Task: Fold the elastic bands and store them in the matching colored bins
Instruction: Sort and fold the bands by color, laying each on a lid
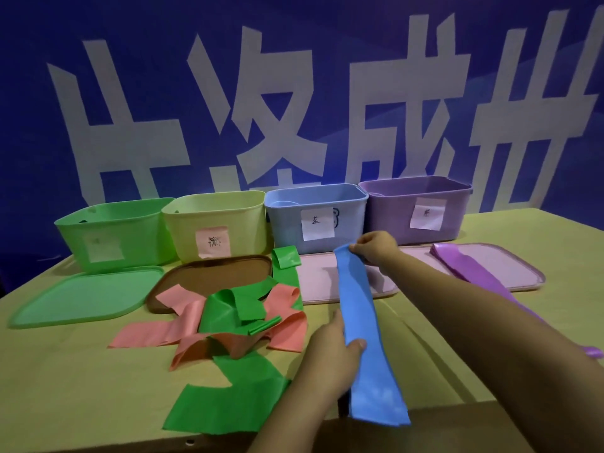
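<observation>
**Blue band held taut before the bins**

At nine o'clock a green bin (114, 232) is seen, its label too faint to read, with a green lid (85, 297) lying before it. Next stands a yellow bin (215, 220) with a pink label; a brown lid (212, 276) in front is partly covered by a tangle of pink bands (183, 328) and green bands (228, 397). How many bands are in the tangle cannot be told. At six o'clock the left hand (333, 348) pinches the blue band (358, 308) between thumb and fingers; the band's lower end hangs over the table (65, 387) edge. At centre the right hand (376, 248) pinches its top end, before the blue bin (317, 217). At three o'clock, a purple band (464, 266) lies on a pink lid (510, 269), partly hidden by the right forearm, before the purple bin (415, 207).
</observation>
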`<act>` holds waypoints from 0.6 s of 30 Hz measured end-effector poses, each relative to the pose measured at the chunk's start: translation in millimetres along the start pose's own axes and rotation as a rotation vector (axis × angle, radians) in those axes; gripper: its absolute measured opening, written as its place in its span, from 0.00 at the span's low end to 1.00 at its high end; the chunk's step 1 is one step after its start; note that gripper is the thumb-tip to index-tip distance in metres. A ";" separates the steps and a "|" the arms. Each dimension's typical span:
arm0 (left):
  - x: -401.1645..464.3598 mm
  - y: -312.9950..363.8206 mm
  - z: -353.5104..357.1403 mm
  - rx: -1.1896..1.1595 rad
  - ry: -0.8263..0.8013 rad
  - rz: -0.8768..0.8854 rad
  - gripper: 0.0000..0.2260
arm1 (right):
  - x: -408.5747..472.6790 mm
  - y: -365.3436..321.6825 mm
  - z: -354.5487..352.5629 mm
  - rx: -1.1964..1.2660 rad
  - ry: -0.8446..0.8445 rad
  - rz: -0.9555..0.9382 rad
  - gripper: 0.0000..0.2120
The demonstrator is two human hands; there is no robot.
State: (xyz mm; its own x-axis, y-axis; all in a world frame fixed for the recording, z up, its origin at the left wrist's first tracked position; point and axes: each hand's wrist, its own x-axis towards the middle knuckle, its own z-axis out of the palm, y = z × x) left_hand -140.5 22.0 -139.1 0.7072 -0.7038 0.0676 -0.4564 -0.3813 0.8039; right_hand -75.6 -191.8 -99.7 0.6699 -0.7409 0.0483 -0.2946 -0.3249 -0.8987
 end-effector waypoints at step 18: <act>-15.9 24.6 -5.5 -0.086 0.008 -0.008 0.13 | 44.9 14.0 -1.9 -0.297 -0.068 -0.115 0.10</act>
State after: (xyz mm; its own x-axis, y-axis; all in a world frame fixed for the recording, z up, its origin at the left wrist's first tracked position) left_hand -160.0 27.1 -117.2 0.7154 -0.6956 0.0654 -0.4024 -0.3337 0.8524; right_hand -51.0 -230.7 -109.2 0.7514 -0.6516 0.1045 -0.3931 -0.5691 -0.7222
